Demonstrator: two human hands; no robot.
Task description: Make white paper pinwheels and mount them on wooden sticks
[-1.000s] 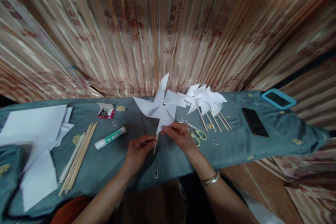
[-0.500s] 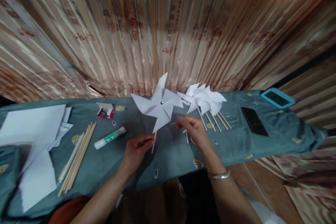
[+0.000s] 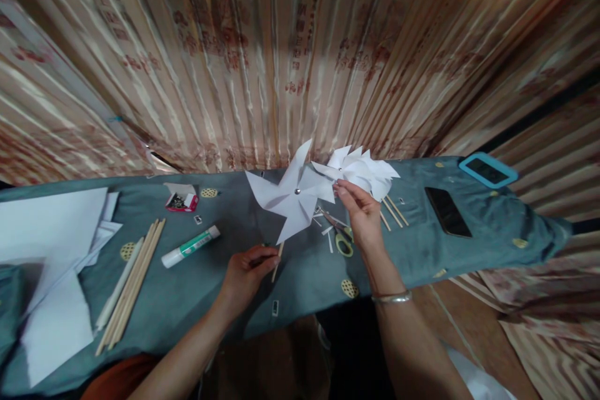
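My left hand [image 3: 248, 272] is closed round the lower stick of a white paper pinwheel [image 3: 293, 197], which has a shiny pin at its centre and is held up over the table. At the tip of its right-hand blade, the thumb and fingers of my right hand [image 3: 360, 212] are pinched together. Behind that hand, several finished-looking pinwheels [image 3: 363, 172] lie overlapped, their sticks pointing towards me. Scissors [image 3: 344, 242] with green-yellow handles lie just below, partly covered by the right hand, among thin paper strips [image 3: 330, 241].
On the left are white paper sheets [image 3: 51, 219], several wooden sticks [image 3: 134, 287], a glue stick [image 3: 191, 246] and a small open box of pins [image 3: 180, 200]. A black phone [image 3: 447, 211] and a blue-framed device [image 3: 488, 170] lie right. A patterned curtain [image 3: 262, 62] hangs behind the table.
My right hand has moved up to the pinwheel's right blade, uncovering the scissors. The held pinwheel has shifted slightly right, still in my left hand. The view has turned a little.
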